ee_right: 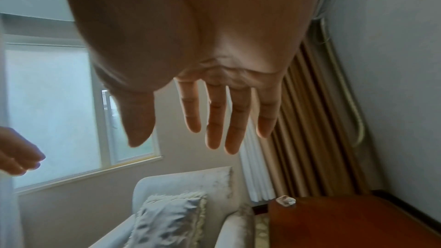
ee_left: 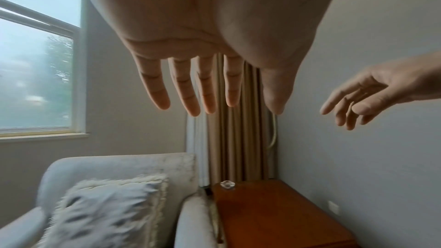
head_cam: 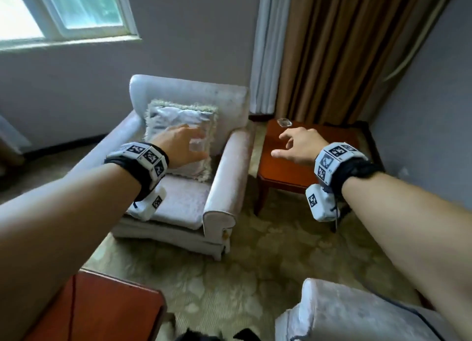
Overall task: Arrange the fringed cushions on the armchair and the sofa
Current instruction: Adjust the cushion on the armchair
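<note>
Pale fringed cushion point(head_cam: 178, 134) leans upright against the armchair point(head_cam: 224, 167) back. Left hand point(head_cam: 178, 146) and right hand point(head_cam: 298, 146) hover above the armchair, fingers spread, grasping nothing.

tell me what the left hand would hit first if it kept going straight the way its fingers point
Most likely the fringed cushion leaning against the armchair back: the open left hand reaches toward its face with nothing between them. How much gap remains is hard to judge.

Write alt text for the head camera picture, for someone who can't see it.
Two bare arms reach out, both hands open and empty: the left hand in front of a fringed cushion leaning upright in a pale armchair, the right hand above a wooden side table.
</note>
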Tool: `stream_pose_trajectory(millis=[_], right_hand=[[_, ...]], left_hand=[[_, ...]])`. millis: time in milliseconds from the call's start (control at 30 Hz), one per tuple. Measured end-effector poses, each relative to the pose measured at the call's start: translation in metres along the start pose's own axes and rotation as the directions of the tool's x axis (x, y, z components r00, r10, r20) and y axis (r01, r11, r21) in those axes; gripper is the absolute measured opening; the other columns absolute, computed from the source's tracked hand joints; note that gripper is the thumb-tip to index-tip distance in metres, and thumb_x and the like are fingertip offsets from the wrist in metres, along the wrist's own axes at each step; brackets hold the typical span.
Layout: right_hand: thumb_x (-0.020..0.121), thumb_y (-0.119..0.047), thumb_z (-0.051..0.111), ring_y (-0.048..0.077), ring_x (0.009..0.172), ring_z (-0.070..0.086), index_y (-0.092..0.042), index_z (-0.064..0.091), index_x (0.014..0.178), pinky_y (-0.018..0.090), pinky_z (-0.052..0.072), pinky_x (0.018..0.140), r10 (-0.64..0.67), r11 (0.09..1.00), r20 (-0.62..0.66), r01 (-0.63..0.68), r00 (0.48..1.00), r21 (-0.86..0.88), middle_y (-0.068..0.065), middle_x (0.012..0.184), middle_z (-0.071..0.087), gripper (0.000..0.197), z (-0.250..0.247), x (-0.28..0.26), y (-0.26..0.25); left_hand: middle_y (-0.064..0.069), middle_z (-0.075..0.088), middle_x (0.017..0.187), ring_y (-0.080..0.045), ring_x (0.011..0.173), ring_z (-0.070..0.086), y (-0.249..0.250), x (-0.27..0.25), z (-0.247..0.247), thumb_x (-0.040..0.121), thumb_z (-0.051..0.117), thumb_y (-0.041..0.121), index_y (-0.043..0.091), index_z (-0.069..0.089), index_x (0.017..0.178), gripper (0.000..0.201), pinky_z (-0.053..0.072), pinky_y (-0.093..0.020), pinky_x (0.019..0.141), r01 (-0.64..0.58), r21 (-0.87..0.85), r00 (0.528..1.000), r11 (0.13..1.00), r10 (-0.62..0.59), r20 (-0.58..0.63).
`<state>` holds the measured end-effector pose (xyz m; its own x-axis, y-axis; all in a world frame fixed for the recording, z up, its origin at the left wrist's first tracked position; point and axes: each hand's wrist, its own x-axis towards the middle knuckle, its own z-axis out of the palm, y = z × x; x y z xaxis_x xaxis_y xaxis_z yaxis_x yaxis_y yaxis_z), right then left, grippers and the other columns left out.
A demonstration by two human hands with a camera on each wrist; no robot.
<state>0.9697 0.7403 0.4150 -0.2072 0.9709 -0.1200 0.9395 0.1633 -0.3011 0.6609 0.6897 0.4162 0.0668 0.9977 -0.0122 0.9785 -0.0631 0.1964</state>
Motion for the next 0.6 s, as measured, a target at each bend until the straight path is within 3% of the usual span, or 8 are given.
stream_pose_trajectory(millis=[133,233,367,600], right_hand=[[0.079,-0.063,0.067,0.023,0.122,0.056,-0.027,0.056,0.133,0.032,0.039,0.101,-0.155,0.985,0.026,0.156,0.988,-0.071,0.000,0.128,0.064,0.066,0.018,0.061,-0.072],[0.081,-0.059,0.068,0.024,0.122,0.056,-0.024,0.056,0.135,0.033,0.041,0.102,-0.216,0.974,0.014,0.216,0.976,-0.062,0.001,0.129,0.064,0.065,0.027,0.099,-0.118],[0.080,-0.059,0.070,0.025,0.118,0.059,-0.024,0.058,0.133,0.036,0.046,0.102,-0.268,0.961,0.032,0.269,0.963,-0.058,0.004,0.126,0.066,0.065,0.040,0.148,-0.166],[0.078,-0.063,0.069,0.024,0.114,0.061,-0.026,0.058,0.132,0.033,0.048,0.097,-0.237,0.969,0.063,0.240,0.970,-0.057,0.004,0.123,0.066,0.066,0.046,0.223,-0.191]], left_hand=[[-0.004,0.059,0.137,-0.029,0.120,0.055,-0.076,0.001,-0.012,0.082,0.070,0.056,0.032,0.059,0.132,0.056,0.042,-0.037,0.102,0.143,-0.032,0.988,0.989,-0.144,-0.045],[-0.004,0.060,0.132,-0.027,0.120,0.054,-0.125,0.015,-0.019,0.084,0.072,0.049,0.028,0.060,0.133,0.055,0.039,-0.031,0.098,0.208,-0.037,0.975,0.978,-0.210,-0.078],[0.000,0.060,0.125,-0.025,0.118,0.054,-0.187,0.046,-0.025,0.081,0.067,0.062,0.038,0.056,0.131,0.057,0.046,-0.042,0.099,0.277,0.002,0.960,0.961,-0.277,-0.050],[0.001,0.056,0.128,-0.025,0.123,0.050,-0.226,0.109,-0.024,0.083,0.065,0.061,0.037,0.053,0.134,0.058,0.045,-0.040,0.097,0.240,0.022,0.971,0.971,-0.240,-0.010]])
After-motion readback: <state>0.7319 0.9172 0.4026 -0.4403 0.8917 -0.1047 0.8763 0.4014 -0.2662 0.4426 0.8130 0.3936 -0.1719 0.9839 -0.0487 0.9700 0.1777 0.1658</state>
